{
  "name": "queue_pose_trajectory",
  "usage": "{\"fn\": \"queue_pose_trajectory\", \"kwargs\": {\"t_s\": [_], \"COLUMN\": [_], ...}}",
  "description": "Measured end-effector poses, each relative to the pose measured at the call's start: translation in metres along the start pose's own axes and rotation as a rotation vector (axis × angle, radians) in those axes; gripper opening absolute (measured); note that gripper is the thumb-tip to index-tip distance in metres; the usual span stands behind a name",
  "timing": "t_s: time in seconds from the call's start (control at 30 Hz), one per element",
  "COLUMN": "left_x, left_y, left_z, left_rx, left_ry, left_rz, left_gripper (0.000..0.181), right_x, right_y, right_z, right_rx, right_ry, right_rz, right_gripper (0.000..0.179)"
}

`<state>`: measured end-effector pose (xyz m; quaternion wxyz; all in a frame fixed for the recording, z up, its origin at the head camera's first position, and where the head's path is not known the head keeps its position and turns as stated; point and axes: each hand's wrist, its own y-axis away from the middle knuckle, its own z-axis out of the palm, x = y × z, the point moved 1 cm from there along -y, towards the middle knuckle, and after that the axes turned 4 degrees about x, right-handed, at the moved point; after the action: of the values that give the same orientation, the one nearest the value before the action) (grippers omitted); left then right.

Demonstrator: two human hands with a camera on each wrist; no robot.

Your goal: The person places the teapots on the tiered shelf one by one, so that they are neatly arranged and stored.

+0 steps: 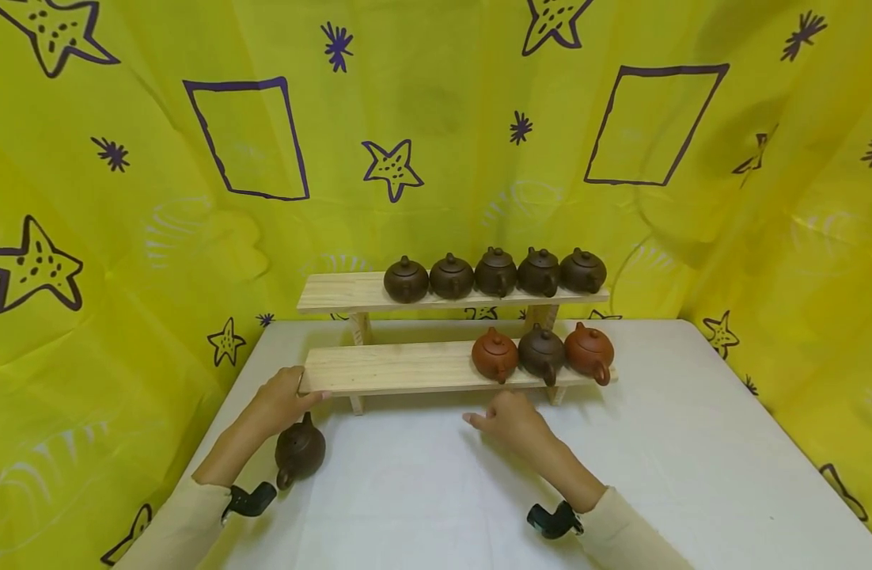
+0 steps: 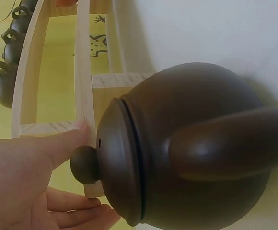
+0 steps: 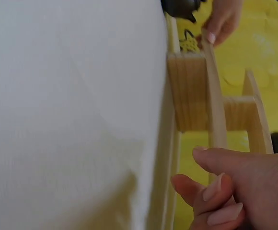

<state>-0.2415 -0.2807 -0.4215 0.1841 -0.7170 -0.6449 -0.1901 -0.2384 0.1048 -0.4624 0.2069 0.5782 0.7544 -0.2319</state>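
Observation:
My left hand [image 1: 282,401] grips the left end of the lower board of a two-tier wooden shelf [image 1: 386,368], thumb on the front edge. In the left wrist view the thumb of that hand [image 2: 57,163] lies against the board. A dark brown teapot [image 1: 301,449] stands on the table beneath the left wrist; its round knob and handle fill much of the left wrist view. My right hand [image 1: 510,419] hovers before the lower board, fingers loosely curled, holding nothing. Nearest to it is a reddish teapot [image 1: 494,355]; beside that stand a dark teapot [image 1: 541,354] and another reddish teapot [image 1: 589,352].
Several dark brown teapots [image 1: 450,276] line the upper board [image 1: 343,292] from its middle to its right end. The shelf stands on a white-covered table [image 1: 407,491]. Yellow cloth [image 1: 450,95] with drawn stars hangs behind and at both sides.

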Motion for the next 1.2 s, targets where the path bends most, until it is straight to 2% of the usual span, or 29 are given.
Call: {"fn": "queue_pose_trajectory", "kwargs": {"t_s": [0.17, 0.33, 0.5, 0.67, 0.8, 0.9, 1.0, 1.2], "left_x": [0.001, 0.002, 0.001, 0.0, 0.002, 0.003, 0.003, 0.003], "left_y": [0.001, 0.001, 0.001, 0.001, 0.002, 0.002, 0.002, 0.003], "left_z": [0.0, -0.002, -0.003, -0.001, -0.002, -0.003, -0.002, -0.004], "left_rx": [0.005, 0.008, 0.024, 0.042, 0.046, 0.042, 0.04, 0.039], "left_ry": [-0.001, -0.02, -0.024, -0.013, -0.022, -0.035, -0.049, -0.053], "left_rz": [0.001, 0.001, 0.012, 0.033, 0.033, 0.025, 0.012, 0.006], "left_gripper": [0.06, 0.06, 0.057, 0.053, 0.055, 0.056, 0.057, 0.058], "right_x": [-0.028, -0.074, -0.126, -0.164, -0.181, -0.188, -0.191, -0.19], "right_y": [0.007, 0.019, 0.026, 0.025, 0.021, 0.016, 0.012, 0.01], "right_z": [0.032, 0.069, 0.105, 0.136, 0.153, 0.16, 0.162, 0.157], "right_rx": [-0.081, -0.151, -0.191, -0.156, -0.119, -0.086, -0.065, -0.096], "right_ry": [-0.033, 0.004, 0.069, 0.14, 0.196, 0.216, 0.238, 0.254], "right_rz": [-0.095, -0.186, -0.302, -0.357, -0.36, -0.348, -0.34, -0.322], "right_gripper": [0.05, 0.043, 0.047, 0.064, 0.072, 0.071, 0.069, 0.061]}}
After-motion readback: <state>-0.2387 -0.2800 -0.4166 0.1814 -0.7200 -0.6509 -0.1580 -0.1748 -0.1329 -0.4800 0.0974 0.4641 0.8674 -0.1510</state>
